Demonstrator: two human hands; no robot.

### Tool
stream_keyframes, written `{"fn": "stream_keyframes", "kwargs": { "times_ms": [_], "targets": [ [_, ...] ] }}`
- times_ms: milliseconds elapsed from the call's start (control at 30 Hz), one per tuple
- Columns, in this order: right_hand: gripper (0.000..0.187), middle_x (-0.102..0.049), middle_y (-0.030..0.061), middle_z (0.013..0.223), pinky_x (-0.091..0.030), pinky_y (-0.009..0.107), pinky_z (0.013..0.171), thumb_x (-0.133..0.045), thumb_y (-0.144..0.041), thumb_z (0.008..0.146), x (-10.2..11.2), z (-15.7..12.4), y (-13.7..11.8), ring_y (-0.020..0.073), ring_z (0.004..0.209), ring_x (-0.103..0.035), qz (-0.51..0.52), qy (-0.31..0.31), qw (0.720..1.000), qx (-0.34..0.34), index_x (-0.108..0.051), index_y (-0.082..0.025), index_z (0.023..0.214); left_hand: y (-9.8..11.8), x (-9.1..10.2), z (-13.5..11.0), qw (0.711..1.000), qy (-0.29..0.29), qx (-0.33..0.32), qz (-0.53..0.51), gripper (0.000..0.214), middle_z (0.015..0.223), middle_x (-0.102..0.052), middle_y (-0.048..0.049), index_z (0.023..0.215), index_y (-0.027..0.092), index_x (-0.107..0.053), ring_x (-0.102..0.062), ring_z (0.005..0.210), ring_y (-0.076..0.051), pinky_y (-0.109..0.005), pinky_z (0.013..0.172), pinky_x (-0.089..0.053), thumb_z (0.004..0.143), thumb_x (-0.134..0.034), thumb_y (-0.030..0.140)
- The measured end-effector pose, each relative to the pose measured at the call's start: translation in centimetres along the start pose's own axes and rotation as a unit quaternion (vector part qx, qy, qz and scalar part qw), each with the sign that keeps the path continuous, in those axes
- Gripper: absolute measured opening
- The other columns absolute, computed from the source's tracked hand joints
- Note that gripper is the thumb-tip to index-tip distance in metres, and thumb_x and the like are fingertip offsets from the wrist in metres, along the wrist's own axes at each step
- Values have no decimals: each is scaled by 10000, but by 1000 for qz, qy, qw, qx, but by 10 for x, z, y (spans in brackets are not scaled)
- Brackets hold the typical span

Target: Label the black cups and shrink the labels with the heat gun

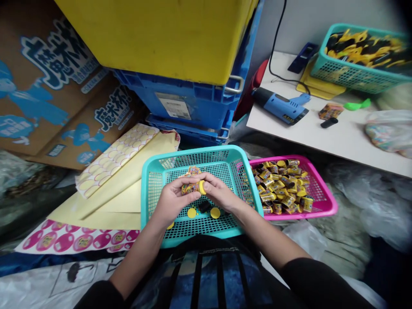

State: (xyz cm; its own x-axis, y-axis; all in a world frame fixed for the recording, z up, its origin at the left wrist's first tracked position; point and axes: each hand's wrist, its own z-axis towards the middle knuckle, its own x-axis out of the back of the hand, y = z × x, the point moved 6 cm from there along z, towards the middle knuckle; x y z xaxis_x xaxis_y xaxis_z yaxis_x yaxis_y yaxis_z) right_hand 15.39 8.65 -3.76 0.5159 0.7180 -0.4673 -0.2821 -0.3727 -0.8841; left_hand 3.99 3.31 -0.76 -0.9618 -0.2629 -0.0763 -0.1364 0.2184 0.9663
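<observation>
Over a turquoise plastic basket (246,180), both hands meet around a small cylindrical container (189,188) with a yellow printed label. My left hand (174,198) wraps round its body. At the container's right end sits a yellow cap (202,187), pinched by the fingers of my right hand (219,194); whether the cap is fully seated I cannot tell. In the basket below lie a loose yellow disc-shaped cap (215,213), another yellow cap (192,213) and a black piece (204,207). Printed labels (193,171) show just behind my left fingers.
On the right stands a pink basket (328,206) with many labelled containers. A white table (350,141) holds a blue heat gun (281,105) and a teal basket (357,75) of yellow and black parts. Sticker sheets (112,201) lie left; blue crates (180,107) stand ahead.
</observation>
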Motion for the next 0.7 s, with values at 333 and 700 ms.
{"fn": "stream_keyframes", "kwargs": {
  "times_ms": [333,700],
  "targets": [
    [584,-597,89,1172,-523,343,864,-645,-648,797,2,-30,-26,189,1002,-611,-6,94,995,-35,-551,-187,1142,40,-24,-2,939,-25,-199,280,211,1146,-645,-49,949,290,-745,-604,1116,-253,-454,1012,-488,744,-748,339],
    [539,-605,180,1199,-443,490,988,-660,-445,741,206,-216,-98,331,1109,-587,-518,437,686,-264,-613,-136,1180,21,3,6,968,1,-88,237,341,1192,-649,-74,1109,246,-675,-657,895,-199,-347,844,-555,825,-645,431]
  ]
}}
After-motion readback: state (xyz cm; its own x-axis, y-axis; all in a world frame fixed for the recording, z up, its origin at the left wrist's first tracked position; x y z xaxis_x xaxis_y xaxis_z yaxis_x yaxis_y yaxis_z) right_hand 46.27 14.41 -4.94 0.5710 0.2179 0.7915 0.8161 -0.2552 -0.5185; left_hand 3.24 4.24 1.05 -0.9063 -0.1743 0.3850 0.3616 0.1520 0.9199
